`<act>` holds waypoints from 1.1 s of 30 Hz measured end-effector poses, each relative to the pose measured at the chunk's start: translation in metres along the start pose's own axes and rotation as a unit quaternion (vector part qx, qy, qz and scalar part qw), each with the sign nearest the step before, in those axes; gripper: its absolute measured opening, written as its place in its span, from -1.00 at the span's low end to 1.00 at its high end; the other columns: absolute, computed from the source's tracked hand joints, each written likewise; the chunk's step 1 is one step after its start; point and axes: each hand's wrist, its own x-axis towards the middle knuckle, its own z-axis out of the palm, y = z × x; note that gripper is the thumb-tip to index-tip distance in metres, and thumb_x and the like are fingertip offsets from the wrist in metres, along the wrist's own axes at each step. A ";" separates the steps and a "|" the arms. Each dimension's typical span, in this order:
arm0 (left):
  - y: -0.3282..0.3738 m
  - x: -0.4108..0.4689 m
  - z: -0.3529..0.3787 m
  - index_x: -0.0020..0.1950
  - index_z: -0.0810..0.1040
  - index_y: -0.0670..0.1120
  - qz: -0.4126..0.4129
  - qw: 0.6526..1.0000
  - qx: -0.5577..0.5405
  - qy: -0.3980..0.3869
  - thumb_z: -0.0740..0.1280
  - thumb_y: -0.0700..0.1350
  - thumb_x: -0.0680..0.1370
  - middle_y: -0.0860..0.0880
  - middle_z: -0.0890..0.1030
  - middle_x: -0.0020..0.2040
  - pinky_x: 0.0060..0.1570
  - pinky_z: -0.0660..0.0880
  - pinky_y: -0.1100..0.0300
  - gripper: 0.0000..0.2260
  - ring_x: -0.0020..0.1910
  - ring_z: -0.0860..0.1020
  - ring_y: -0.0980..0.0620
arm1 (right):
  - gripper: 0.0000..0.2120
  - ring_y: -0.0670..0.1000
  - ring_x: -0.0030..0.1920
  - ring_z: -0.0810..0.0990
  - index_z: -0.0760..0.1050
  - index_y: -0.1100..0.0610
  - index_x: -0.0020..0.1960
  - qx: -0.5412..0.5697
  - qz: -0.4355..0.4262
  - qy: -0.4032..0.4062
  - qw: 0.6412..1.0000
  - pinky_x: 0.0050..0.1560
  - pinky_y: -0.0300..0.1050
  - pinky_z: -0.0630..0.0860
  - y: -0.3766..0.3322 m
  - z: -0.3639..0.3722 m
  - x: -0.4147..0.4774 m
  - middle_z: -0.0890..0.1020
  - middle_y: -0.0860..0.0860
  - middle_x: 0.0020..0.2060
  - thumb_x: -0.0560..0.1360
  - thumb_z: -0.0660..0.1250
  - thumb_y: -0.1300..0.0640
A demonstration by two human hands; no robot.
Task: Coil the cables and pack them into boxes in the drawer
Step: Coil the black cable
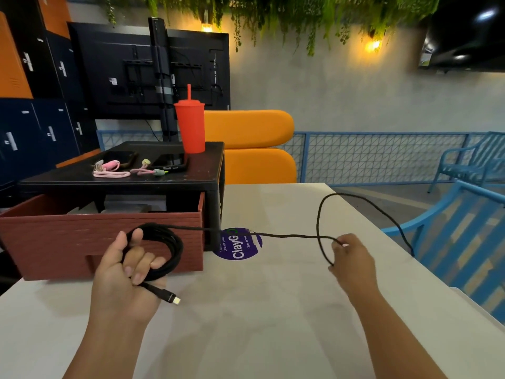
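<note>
My left hand [124, 272] grips a partly wound coil of black cable [166, 247] in front of the open red-brown drawer [109, 236]; its connector end [170, 296] sticks out below the palm. From the coil the cable runs right across the white table [259, 310] to my right hand [351, 257], which pinches it. Past that hand the cable makes a raised loop [328, 203] and drops over the table's right edge. Pale boxes [131, 206] lie inside the drawer. Pink cables [114, 170] rest on the black drawer unit's top [196, 173].
A red tumbler with a straw [190, 124] and two dark phones [170, 161] stand on the unit's top. A purple round sticker [239, 244] is on the table. Orange seat cushions [254, 149] lie behind, blue chairs [464, 228] to the right.
</note>
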 end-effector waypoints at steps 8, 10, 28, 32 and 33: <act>-0.008 -0.001 0.004 -0.29 0.54 -0.09 -0.034 0.999 -0.009 0.011 0.44 -0.04 0.00 0.03 0.18 -0.65 -0.60 0.29 0.40 -0.67 -0.70 0.18 0.10 | -0.77 -0.11 -0.60 0.37 0.40 0.18 -0.23 0.632 0.337 0.006 0.698 -0.54 -0.39 0.34 -0.001 -0.039 0.014 0.39 -0.04 -0.55 0.52 0.07 0.36; -0.006 0.001 0.002 -0.31 0.55 -0.10 -0.033 0.999 -0.017 0.019 0.44 -0.05 -0.02 0.03 0.19 -0.65 -0.59 0.29 0.40 -0.68 -0.70 0.19 0.10 | -0.80 -0.12 -0.68 0.20 0.34 0.13 -0.30 0.626 0.332 -0.035 0.705 -0.62 -0.39 0.16 -0.002 -0.043 0.013 0.26 -0.08 -0.64 0.43 0.09 0.34; 0.022 0.012 -0.022 -0.21 0.46 -0.03 0.018 0.993 -0.051 0.109 0.10 0.01 0.61 0.05 0.22 -0.62 -0.38 0.22 0.40 -0.73 -0.65 0.20 0.11 | -0.82 -0.06 -0.48 0.16 0.43 0.19 -0.21 0.089 0.219 -0.156 0.959 -0.52 -0.21 0.18 0.044 -0.089 0.035 0.30 0.02 -0.43 0.47 0.38 0.14; 0.015 0.009 -0.016 -0.20 0.48 -0.02 0.014 0.994 -0.029 0.102 0.11 0.01 0.61 0.05 0.21 -0.62 -0.39 0.24 0.40 -0.73 -0.65 0.20 0.10 | -0.78 0.14 -0.20 0.48 0.48 0.18 -0.11 0.024 0.187 0.137 0.973 -0.08 0.05 0.42 0.040 -0.073 0.032 0.53 0.14 -0.20 0.44 0.40 0.02; 0.011 0.008 -0.014 -0.20 0.48 -0.02 0.013 0.995 -0.018 0.094 0.11 0.01 0.61 0.04 0.20 -0.63 -0.41 0.25 0.40 -0.73 -0.65 0.19 0.09 | -0.81 0.13 -0.15 0.50 0.49 0.17 -0.11 0.046 0.128 0.202 0.970 -0.03 0.05 0.43 0.035 -0.068 0.028 0.55 0.14 -0.18 0.47 0.37 0.04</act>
